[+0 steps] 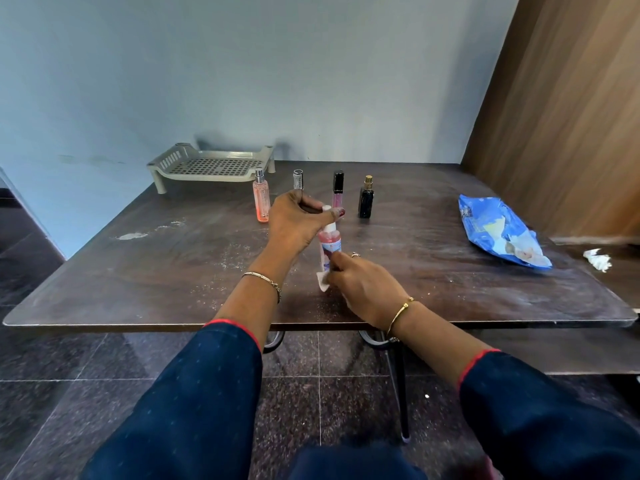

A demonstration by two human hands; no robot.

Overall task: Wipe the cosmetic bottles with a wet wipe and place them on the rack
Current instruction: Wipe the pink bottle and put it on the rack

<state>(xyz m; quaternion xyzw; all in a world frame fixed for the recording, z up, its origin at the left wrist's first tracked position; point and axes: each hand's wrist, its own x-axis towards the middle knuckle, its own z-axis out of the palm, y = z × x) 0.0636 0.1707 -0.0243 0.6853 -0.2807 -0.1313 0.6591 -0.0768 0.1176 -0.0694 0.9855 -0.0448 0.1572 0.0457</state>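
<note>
**A:** There's the pink bottle (330, 242), upright mid-table (173, 265), a little toward the near edge. The left hand (294, 223) is curled round its white top, thumb stretched across.

**B:** And the right hand (363, 285) pinches the wet wipe (322, 280) against the lower label. The bottle is small and looks light. I'd guess it's rigid plastic, and slick once damp.

**A:** So grip at the neck and wipe the body. The rack (211, 166) sits at the far left corner.
</note>
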